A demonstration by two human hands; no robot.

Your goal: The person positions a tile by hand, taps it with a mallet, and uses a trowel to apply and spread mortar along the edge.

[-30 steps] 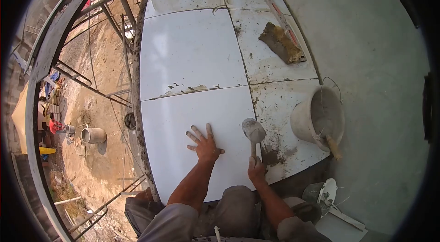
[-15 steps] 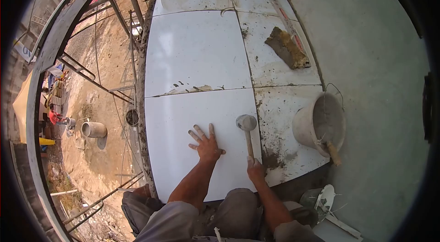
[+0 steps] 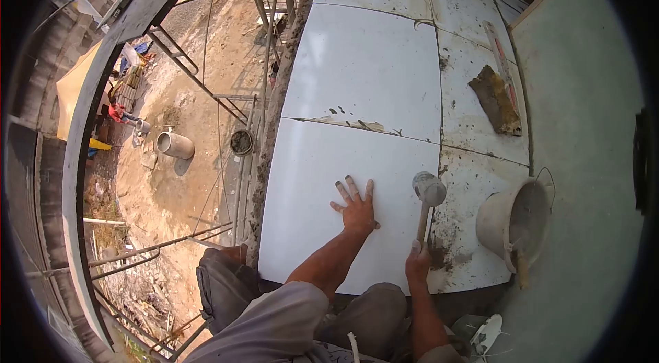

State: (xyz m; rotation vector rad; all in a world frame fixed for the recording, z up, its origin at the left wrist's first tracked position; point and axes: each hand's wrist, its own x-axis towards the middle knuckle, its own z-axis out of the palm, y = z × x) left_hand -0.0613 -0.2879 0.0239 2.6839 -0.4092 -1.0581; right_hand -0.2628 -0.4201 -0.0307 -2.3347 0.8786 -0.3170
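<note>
My left hand (image 3: 357,214) lies flat with spread fingers on a large white tile (image 3: 309,177). The fingertips are grey with dried mortar. In my right hand (image 3: 417,263) is the handle of a rubber mallet (image 3: 430,189), held near the tile's right edge. The mallet's head is over that edge, by the joint with the dirtier tile beside it; I cannot tell whether it touches. Beyond the front tile, another white tile (image 3: 371,67) has smears of mortar along the joint between them.
A bucket (image 3: 495,225) with a wooden-handled tool in it stands at right by the wall (image 3: 583,157). Farther up lie a mortar-caked sponge or cloth (image 3: 494,98) and a level (image 3: 501,54). Metal scaffolding (image 3: 75,191) and a drop are at left, where a person (image 3: 118,113) stands below.
The camera view has turned, so the scene sits farther right. My left hand stays flat on the tile, and the mallet remains in my right hand near the tile's right edge.
</note>
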